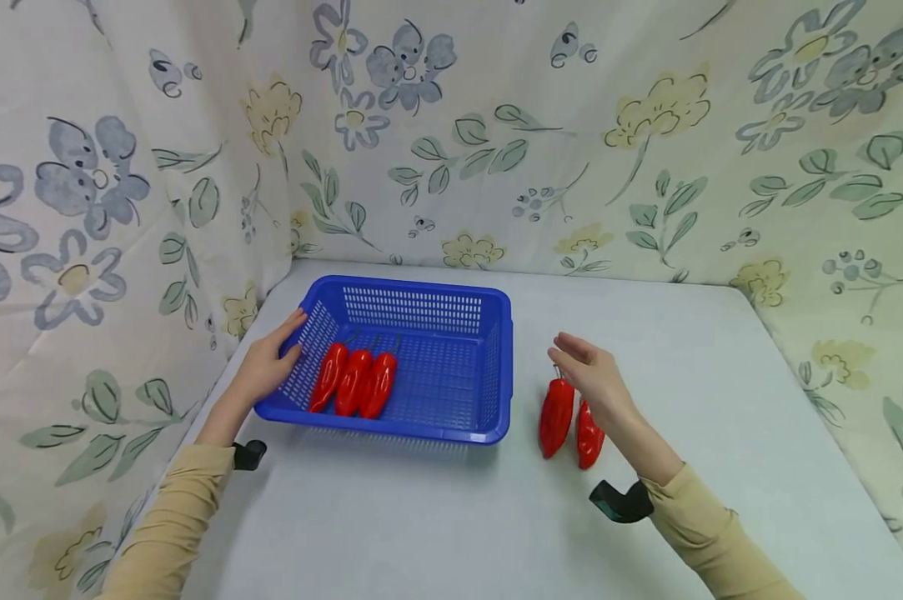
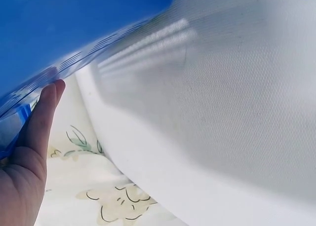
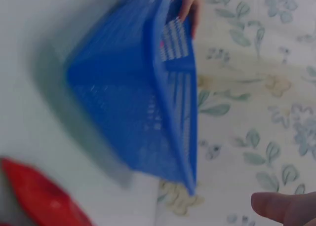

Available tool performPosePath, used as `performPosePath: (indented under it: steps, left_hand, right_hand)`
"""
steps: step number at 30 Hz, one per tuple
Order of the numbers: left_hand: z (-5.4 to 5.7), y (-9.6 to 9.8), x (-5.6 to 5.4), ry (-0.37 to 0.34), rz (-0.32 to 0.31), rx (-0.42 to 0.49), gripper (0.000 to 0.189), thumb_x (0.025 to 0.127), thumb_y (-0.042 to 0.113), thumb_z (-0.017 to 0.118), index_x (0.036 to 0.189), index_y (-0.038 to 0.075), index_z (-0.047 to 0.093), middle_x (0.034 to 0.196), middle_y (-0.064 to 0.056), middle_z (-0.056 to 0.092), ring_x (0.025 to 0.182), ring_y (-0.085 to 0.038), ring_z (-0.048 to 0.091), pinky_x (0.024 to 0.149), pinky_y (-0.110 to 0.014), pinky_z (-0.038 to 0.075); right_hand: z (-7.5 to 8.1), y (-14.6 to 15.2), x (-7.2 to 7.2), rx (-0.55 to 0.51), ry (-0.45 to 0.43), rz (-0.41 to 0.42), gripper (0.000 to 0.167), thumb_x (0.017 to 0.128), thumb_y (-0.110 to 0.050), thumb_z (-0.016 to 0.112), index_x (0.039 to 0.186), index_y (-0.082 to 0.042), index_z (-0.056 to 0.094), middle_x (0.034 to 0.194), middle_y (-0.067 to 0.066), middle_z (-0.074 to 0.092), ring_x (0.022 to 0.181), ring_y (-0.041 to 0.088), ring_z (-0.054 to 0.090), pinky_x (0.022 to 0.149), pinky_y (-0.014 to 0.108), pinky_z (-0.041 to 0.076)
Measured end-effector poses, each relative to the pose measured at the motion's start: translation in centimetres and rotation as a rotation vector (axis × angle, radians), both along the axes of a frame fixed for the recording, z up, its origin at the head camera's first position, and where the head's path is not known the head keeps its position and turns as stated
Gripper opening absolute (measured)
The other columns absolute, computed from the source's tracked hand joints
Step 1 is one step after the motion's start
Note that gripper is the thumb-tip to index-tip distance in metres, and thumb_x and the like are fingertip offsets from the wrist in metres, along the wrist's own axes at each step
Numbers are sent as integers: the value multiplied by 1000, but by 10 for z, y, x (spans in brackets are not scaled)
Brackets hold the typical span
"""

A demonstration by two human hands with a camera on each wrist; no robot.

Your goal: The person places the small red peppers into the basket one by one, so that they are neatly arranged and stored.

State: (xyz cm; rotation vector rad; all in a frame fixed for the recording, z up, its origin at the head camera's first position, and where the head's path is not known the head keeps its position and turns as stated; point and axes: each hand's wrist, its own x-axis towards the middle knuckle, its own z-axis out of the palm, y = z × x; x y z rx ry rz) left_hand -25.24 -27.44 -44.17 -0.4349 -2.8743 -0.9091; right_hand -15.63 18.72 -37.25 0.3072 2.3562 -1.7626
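Note:
A blue plastic basket (image 1: 451, 431) stands on the table with three red peppers (image 1: 379, 385) side by side in its left part, stems pointing away. My left hand (image 1: 267, 360) holds the basket's left rim; in the left wrist view its fingers (image 2: 43, 112) lie against the mesh side. To the right of the basket are two more red peppers on the tabletop, one nearer the basket (image 1: 556, 418) and one partly hidden by the wrist (image 1: 589, 437). My right hand (image 1: 592, 375) hovers over their stem ends, fingers extended and holding nothing.
The white tabletop (image 1: 391, 517) spreads under everything. A flowered curtain (image 1: 451, 150) hangs behind and at the left of the table. Each wrist carries a black strap (image 1: 622, 502).

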Motion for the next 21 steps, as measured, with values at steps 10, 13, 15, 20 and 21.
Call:
performPosePath:
  steps: [10, 13, 15, 20, 21]
  left_hand:
    - [1, 1, 0, -4, -3, 4, 54, 94, 4, 48, 146, 6, 35, 155, -12, 29, 136, -45, 34, 108, -62, 29]
    - [0, 1, -1, -10, 3, 1, 54, 94, 5, 47, 147, 7, 35, 155, -12, 29, 136, -45, 34, 108, -62, 29]
    - [0, 0, -1, -7, 3, 0, 54, 94, 5, 48, 146, 7, 35, 155, -12, 29, 135, -45, 34, 108, -62, 29]
    - [0, 0, 0, -5, 3, 0, 54, 94, 5, 48, 146, 7, 35, 155, -13, 29, 135, -45, 34, 108, -62, 30]
    - [0, 0, 0, -6, 3, 1, 53, 94, 5, 47, 146, 7, 35, 155, -12, 29, 135, -45, 34, 108, -62, 30]
  right_hand:
    - [-20, 45, 4, 126, -24, -54, 62, 99, -31, 44, 149, 0, 24, 150, 23, 34, 137, 38, 37, 112, 48, 33]
    - [-28, 53, 4, 151, -46, -79, 63, 99, -31, 44, 149, 1, 22, 150, 24, 32, 137, 39, 35, 112, 48, 33]
    - [-34, 58, 4, 167, -66, -91, 65, 99, -32, 44, 149, 3, 21, 150, 26, 31, 137, 40, 35, 112, 48, 33]
    - [-52, 69, 3, 209, -126, -112, 67, 98, -33, 45, 147, 6, 21, 148, 30, 30, 136, 44, 32, 112, 53, 31]
    - [-55, 70, 3, 218, -136, -113, 67, 98, -33, 45, 147, 7, 22, 148, 31, 30, 136, 45, 31, 112, 54, 31]
